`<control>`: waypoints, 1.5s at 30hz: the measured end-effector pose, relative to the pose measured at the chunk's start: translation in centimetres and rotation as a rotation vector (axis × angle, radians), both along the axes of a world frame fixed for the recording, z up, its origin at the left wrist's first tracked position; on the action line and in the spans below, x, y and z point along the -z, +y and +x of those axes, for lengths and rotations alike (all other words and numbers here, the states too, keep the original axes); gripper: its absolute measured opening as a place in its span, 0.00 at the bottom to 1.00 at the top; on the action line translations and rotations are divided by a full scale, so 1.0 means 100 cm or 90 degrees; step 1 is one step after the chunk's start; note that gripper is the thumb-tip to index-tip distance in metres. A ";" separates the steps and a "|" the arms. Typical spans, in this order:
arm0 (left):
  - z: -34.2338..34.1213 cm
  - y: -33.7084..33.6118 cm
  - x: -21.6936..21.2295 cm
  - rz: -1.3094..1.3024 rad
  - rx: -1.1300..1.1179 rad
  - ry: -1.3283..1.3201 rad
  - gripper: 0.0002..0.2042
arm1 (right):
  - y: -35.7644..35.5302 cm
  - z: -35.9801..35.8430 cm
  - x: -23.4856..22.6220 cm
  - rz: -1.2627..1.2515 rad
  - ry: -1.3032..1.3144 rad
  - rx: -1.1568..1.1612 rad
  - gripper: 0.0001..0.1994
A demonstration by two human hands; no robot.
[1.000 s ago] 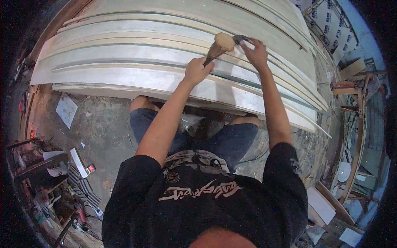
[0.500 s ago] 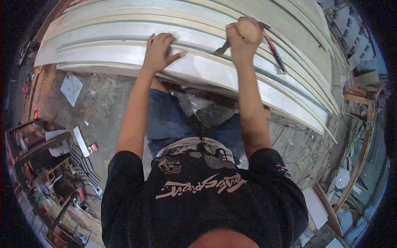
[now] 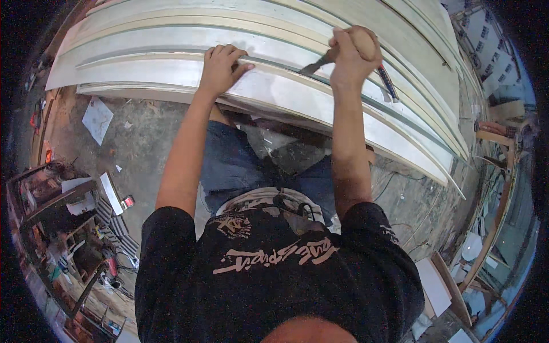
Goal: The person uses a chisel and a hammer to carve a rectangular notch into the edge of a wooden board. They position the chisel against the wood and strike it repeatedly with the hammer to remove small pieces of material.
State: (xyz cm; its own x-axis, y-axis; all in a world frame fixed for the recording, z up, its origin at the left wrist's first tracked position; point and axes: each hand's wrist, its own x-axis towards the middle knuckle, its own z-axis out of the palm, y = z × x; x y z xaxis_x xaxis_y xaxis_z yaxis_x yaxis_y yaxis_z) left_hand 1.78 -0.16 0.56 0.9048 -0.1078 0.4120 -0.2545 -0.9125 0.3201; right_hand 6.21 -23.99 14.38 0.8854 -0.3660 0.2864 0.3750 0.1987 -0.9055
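My right hand [image 3: 355, 60] is wrapped round the thick, pale wooden handle of a flat-bladed tool [image 3: 316, 66]. Its dark grey blade flares at the end and points down left at a thin wooden strip [image 3: 280, 71] on the white panel [image 3: 269, 88]. Whether the blade tip touches the strip cannot be made out. To the left, my left hand [image 3: 220, 70] lies over the same strip, fingers draped across it and thumb spread, holding nothing. Just right of my right hand lies a hammer [image 3: 390, 86] with a red and black handle; its head is hidden.
More long curved strips [image 3: 171, 26] run across the panels beyond my hands. Below left, a white offcut [image 3: 98, 121] lies on the concrete floor [image 3: 148, 143]. Shelving cluttered with tools [image 3: 74, 240] stands at the left, and a wooden frame [image 3: 496, 211] at the right.
My right hand and the tool have shifted a little to the right, and the hammer's head has become covered. The left hand stays in about the same place.
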 end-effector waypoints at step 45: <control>-0.004 0.010 0.006 -0.139 0.026 0.067 0.18 | 0.095 0.035 -0.007 -0.175 -0.149 -0.018 0.09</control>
State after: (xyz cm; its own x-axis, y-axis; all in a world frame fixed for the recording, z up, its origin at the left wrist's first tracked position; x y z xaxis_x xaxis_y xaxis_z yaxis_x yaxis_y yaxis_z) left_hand 1.41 0.81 -0.03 0.9408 -0.0637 0.3330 -0.2443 -0.8085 0.5354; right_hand 9.73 -14.48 15.11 0.7927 -0.2239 0.5671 0.5765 -0.0273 -0.8166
